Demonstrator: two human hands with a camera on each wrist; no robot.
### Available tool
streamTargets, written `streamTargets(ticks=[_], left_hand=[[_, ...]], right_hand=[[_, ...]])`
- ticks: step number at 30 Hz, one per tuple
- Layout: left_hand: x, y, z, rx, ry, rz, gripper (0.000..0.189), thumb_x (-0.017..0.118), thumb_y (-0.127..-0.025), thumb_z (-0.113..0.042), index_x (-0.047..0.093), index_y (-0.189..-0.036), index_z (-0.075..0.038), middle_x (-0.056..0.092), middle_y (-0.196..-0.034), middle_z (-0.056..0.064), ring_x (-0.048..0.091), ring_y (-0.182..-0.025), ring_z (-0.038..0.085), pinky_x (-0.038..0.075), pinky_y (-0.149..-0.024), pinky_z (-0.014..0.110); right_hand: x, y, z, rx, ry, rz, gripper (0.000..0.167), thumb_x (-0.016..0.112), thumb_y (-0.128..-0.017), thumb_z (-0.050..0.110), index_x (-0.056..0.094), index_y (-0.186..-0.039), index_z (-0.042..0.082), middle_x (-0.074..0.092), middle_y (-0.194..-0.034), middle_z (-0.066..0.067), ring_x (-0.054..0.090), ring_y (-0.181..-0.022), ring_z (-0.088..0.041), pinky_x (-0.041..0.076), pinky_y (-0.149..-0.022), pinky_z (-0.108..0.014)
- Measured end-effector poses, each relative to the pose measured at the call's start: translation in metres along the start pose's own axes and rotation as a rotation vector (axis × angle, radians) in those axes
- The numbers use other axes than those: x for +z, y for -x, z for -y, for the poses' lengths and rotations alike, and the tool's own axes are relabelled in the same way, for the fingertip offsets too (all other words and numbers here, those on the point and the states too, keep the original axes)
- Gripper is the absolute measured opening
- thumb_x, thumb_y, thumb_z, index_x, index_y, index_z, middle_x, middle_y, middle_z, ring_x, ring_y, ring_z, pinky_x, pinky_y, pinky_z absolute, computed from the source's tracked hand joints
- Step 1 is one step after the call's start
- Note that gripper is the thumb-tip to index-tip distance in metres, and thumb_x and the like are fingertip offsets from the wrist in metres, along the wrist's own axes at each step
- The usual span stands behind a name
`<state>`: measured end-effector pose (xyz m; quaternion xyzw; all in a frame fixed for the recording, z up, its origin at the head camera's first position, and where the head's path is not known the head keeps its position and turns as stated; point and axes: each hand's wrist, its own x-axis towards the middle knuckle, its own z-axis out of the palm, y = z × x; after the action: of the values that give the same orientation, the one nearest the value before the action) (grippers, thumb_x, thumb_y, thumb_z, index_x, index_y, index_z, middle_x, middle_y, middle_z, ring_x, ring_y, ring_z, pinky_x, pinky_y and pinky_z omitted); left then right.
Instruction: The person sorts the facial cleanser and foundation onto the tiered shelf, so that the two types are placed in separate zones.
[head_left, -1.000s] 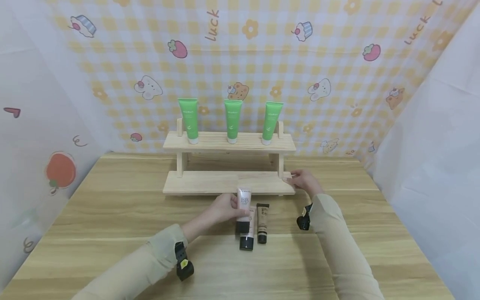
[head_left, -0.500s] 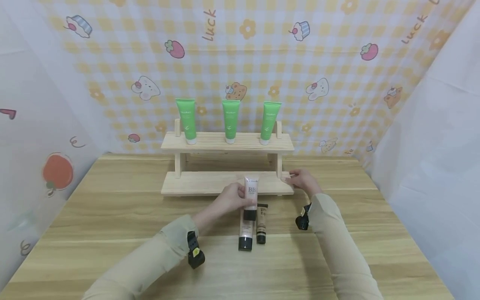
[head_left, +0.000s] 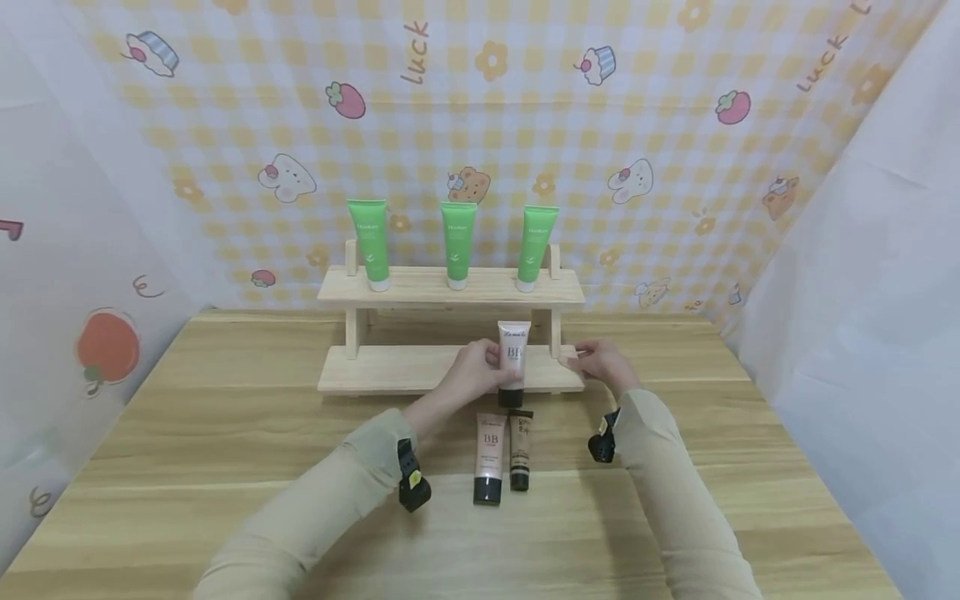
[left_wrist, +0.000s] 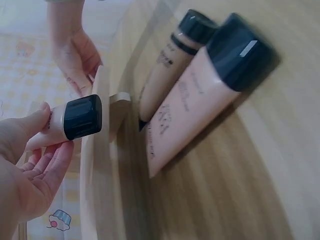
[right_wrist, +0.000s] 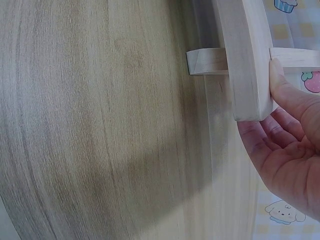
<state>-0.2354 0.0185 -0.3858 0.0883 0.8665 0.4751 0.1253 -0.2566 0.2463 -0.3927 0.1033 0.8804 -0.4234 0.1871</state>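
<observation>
My left hand (head_left: 471, 371) grips a pale pink BB cream tube (head_left: 513, 348), upright with its black cap down, over the front right part of the lower shelf board (head_left: 397, 368). In the left wrist view the thumb and fingers hold that tube (left_wrist: 55, 122) on either side, its cap (left_wrist: 83, 118) past the fingertips. My right hand (head_left: 606, 365) holds the right end of the two-tier wooden shelf; the right wrist view has its thumb on the top face and fingers under the board end (right_wrist: 250, 75). A second BB cream tube (head_left: 490, 457) and a slimmer beige tube (head_left: 521, 454) lie on the table before the shelf.
Three green tubes, left (head_left: 370, 243), middle (head_left: 458, 243) and right (head_left: 537, 247), stand caps down on the upper board (head_left: 420, 287). Behind the shelf hangs a yellow checked cloth (head_left: 420, 150). White sheets flank the wooden table (head_left: 247, 433).
My left hand has carried the BB cream tube up, forward and slightly right, from above the lying tubes to over the lower board. My right hand keeps its hold on the shelf end.
</observation>
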Motion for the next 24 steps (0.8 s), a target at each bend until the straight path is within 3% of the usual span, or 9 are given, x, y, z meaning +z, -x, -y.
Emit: streamTargets(ticks=[13, 24], left_hand=[[0.008, -0.023, -0.008, 0.057, 0.061, -0.060, 0.047, 0.073, -0.077, -0.022, 0.052, -0.113, -0.001, 0.061, -0.106, 0.012, 0.060, -0.097, 0.021, 0.053, -0.083, 0.028], [0.016, -0.033, -0.009, 0.099, 0.076, -0.087, 0.040, 0.072, -0.077, -0.024, 0.051, -0.108, -0.008, 0.060, -0.104, 0.007, 0.057, -0.096, 0.018, 0.052, -0.080, 0.027]], right_hand=[[0.002, -0.003, -0.001, 0.009, -0.013, -0.017, 0.061, 0.060, -0.088, 0.021, 0.034, -0.135, -0.008, 0.044, -0.133, -0.029, 0.052, -0.114, -0.035, 0.047, -0.096, -0.037], [0.001, -0.004, -0.002, 0.019, -0.014, -0.030, 0.065, 0.062, -0.087, 0.025, 0.034, -0.135, -0.007, 0.045, -0.133, -0.028, 0.053, -0.114, -0.034, 0.047, -0.095, -0.038]])
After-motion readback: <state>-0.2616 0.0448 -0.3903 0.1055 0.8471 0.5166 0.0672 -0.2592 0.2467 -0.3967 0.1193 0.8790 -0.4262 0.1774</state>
